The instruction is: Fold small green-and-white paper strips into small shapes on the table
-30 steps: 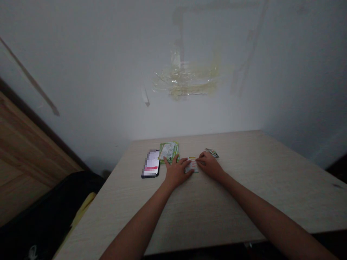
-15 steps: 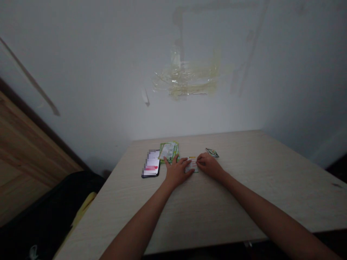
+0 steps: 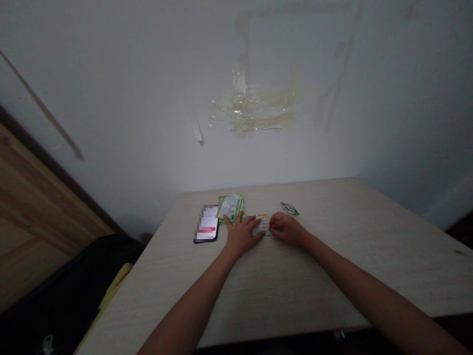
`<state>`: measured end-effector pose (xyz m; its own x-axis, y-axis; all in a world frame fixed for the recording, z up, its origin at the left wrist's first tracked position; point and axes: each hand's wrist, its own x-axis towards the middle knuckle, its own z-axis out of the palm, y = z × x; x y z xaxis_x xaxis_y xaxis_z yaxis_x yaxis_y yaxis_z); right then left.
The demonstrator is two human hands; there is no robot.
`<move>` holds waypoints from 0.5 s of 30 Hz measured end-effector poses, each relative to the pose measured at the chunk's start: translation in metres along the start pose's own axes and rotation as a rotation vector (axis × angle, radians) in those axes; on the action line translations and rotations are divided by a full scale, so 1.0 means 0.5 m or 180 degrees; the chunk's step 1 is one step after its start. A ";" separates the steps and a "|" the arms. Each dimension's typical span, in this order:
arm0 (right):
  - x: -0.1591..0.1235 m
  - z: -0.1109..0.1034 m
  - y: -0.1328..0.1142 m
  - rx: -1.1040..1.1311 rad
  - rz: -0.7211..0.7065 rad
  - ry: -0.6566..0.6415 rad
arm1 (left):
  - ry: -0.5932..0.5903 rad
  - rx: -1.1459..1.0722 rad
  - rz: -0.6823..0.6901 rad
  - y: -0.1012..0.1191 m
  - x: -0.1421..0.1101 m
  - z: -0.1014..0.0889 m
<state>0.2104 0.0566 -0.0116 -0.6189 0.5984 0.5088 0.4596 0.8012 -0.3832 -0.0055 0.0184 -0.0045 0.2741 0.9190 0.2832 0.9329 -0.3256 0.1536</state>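
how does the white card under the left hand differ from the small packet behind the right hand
Colour: the card is mostly white with coloured lines, while the small packet has a dark edge and green in it.
Contact: the left hand partly covers the card; the small packet has no fingers on it.
Place: the card is nearer the person, the small packet farther back.
Shared: both lie on the table.

Reaching forward and inward with bare left arm point(image 3: 199, 301) and right arm point(image 3: 358, 283), both stretched out from the lower edge of view. Spreading the left hand point(image 3: 240, 235) palm down, with fingers point(image 3: 239, 219) fanned wide and thumb point(image 3: 257, 238) pointing right. Curling the right hand point(image 3: 289, 228) just beside it, turned inward, with fingers bent toward the thumb and exact pinch too small to make out
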 end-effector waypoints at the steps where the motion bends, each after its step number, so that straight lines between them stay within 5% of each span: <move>1: -0.001 -0.002 -0.001 0.0041 -0.0001 -0.0039 | -0.0002 -0.0009 0.0002 0.000 0.000 0.000; 15: -0.010 -0.018 -0.014 0.0508 0.0006 -0.0267 | -0.0078 0.0073 -0.0022 0.003 -0.001 -0.005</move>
<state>0.2160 0.0480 -0.0046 -0.6722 0.5921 0.4444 0.3580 0.7854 -0.5049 -0.0047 0.0170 -0.0018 0.2729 0.9265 0.2589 0.9399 -0.3142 0.1337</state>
